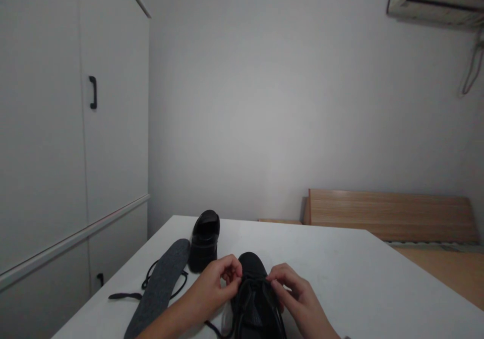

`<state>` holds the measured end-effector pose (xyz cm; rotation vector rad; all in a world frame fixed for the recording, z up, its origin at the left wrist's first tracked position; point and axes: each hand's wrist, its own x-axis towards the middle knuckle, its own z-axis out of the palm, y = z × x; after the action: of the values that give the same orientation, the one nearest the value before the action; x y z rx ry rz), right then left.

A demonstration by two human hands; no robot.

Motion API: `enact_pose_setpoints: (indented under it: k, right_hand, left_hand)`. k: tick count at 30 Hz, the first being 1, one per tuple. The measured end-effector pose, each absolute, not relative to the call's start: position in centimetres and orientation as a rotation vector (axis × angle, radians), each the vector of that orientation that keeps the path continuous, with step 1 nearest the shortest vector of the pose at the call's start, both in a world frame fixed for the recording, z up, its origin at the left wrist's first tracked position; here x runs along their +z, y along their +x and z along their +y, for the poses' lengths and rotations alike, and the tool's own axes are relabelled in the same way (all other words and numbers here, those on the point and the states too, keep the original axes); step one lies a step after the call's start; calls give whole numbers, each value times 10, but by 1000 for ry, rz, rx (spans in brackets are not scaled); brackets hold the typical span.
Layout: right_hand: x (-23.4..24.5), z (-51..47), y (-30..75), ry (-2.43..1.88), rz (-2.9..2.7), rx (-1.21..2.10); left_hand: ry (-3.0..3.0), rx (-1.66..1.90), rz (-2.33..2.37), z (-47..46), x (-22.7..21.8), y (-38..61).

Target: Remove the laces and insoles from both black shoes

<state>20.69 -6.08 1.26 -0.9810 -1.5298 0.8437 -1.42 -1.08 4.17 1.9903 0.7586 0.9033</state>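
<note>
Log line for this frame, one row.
left hand: pinching laces | right hand: pinching laces | near shoe: toe away | far shoe, insole, loose lace: left on table

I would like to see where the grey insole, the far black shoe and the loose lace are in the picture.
grey insole (pixel 161 283), head view, middle of its flat top.
far black shoe (pixel 204 245), head view, on its upper.
loose lace (pixel 120 295), head view, its flat end left of the insole.
</note>
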Motion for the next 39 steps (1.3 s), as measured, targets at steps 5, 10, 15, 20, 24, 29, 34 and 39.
enact_pose_setpoints:
  k: [5, 10, 15, 20, 24, 29, 34, 39]
  right_hand:
    - [11, -60, 207, -1010, -1501, 849]
    - [11, -62, 206, -1051, -1532, 788]
    - [8, -61, 205, -1039, -1620, 665]
    - [6, -60, 207, -1044, -1659, 609]
    - [9, -64, 206, -1037, -1661, 644]
    - [13, -68, 206, -1049, -1690, 609]
    - [9, -64, 208, -1169, -1705, 520]
    - [9, -61, 206, -1194, -1672, 560]
  left_hand:
    - [2101, 1038, 788, -14, 39, -11]
    - [2134, 1063, 768, -16, 40, -9]
    - [1954, 1056, 688, -16, 43, -10]
    - [1826, 982, 552, -13, 43, -13]
    - [1889, 992, 603, -15, 44, -14]
    - [2032, 936, 752, -17, 46, -14]
    - [2020, 952, 777, -15, 45, -13]
    - [1910, 989, 725, -12, 45, -12]
